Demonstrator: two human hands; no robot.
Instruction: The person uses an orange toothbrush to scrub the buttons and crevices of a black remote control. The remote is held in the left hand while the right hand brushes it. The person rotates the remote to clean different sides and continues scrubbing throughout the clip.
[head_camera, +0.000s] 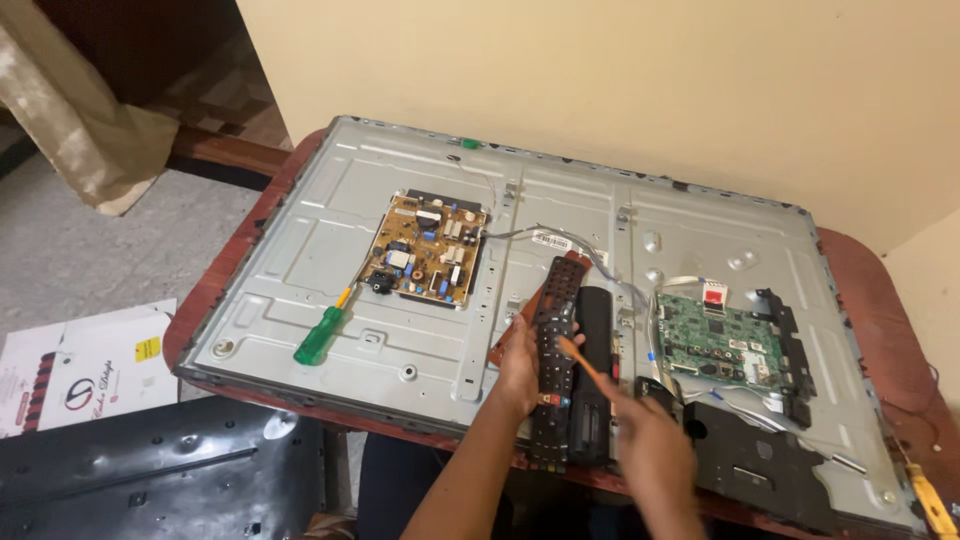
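Black and long, the remote control (555, 350) is lying tilted on the grey metal back of a television (300, 290), near its front edge. The left hand (518, 372) is closing its grip around the remote's left side, steadying it. The right hand (650, 450), blurred, is holding a thin orange stick (583, 362) in a narrow grip, with the stick's tip touching the remote's face. A second black remote shell (592, 372) is lying just beside it on the right. A green-handled screwdriver (322, 335) is resting well apart to the left, below a tan circuit board (425, 250). A green circuit board (715, 340) is sitting to the right. The television is covering a reddish tabletop (215, 285).
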